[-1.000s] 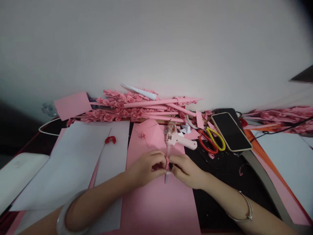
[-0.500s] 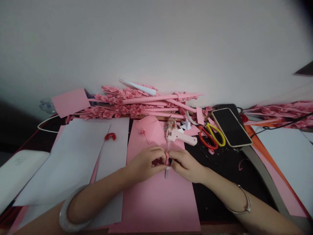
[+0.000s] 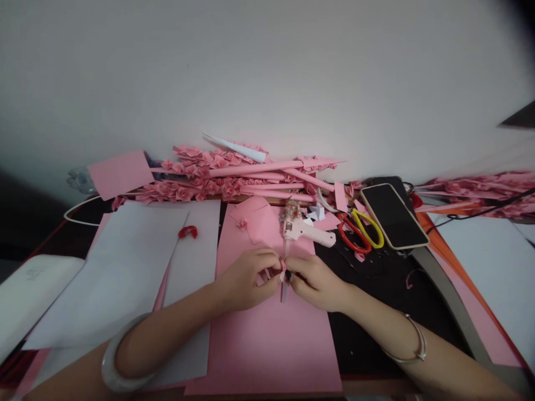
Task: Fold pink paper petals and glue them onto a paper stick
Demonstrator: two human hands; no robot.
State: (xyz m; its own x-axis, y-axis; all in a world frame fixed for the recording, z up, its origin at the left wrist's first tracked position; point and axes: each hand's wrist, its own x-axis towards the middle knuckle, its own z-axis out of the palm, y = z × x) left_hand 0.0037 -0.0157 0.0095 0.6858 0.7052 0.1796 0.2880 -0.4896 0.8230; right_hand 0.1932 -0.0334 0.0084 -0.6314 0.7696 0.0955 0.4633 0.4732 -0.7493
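My left hand (image 3: 253, 278) and my right hand (image 3: 315, 283) meet above a large pink sheet (image 3: 271, 351). Between their fingertips is a small pink paper piece (image 3: 283, 269), pinched from both sides; the fingers hide most of its shape. Just beyond lies a white glue gun (image 3: 307, 230), its glue stick (image 3: 284, 293) reaching back under my hands. A tiny pink paper flower (image 3: 242, 224) rests on a smaller pink sheet (image 3: 259, 220) to the upper left of my hands.
Pink paper flower stems (image 3: 225, 172) are heaped along the wall. Scissors (image 3: 355, 234) with red and yellow handles and a phone (image 3: 395, 216) lie at right. White sheets (image 3: 121, 267) with a small red object (image 3: 188, 231) cover the left; more white paper (image 3: 493, 262) is far right.
My fingers have shifted slightly around the small pink paper piece, and less of it shows between them. The rest of the table stays the same apart from a slight camera shift.
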